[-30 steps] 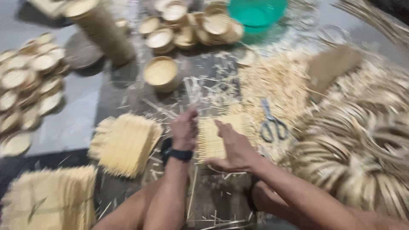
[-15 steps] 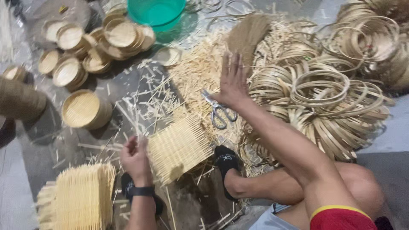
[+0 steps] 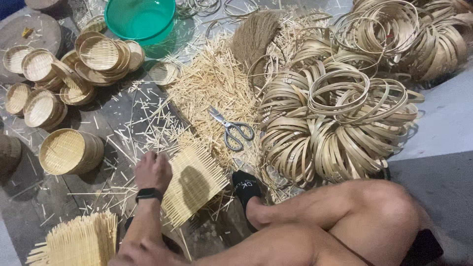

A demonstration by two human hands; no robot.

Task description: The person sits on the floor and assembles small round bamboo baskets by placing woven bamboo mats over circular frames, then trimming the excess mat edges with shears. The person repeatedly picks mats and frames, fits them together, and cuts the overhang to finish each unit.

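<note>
Bamboo mat (image 3: pixel 194 184) of woven slats on floor, pressed flat under open left hand (image 3: pixel 153 171); right hand out of view. Finished small baskets (image 3: pixel 96 56) stacked beyond, scissors (image 3: pixel 232 130) idle, hoops (image 3: pixel 340 123) heaped unused; weaving seemingly midway.

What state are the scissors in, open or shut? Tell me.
Shut: the scissors lie flat on the bamboo splinters, blades together in one point.
</note>
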